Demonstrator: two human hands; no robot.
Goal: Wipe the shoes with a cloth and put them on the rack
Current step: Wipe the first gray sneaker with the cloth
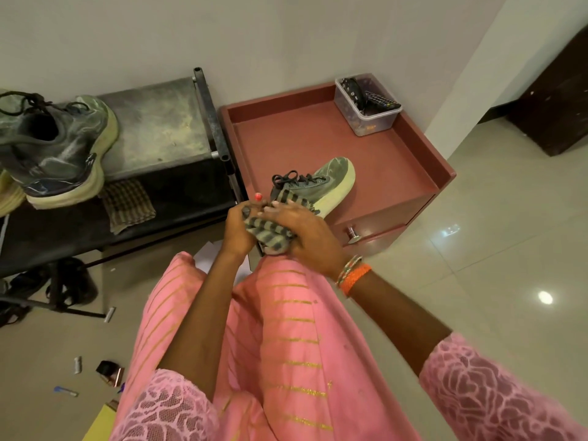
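We can read no brand or writing on anything here. Our left hand and right hand are both closed around the striped cloth, bunched over the heel of the green shoe at the front edge of the red cabinet's top. A clear plastic box with remotes sits at its back right corner. The other shoe stands on the rack to the left, beside a folded checked cloth.
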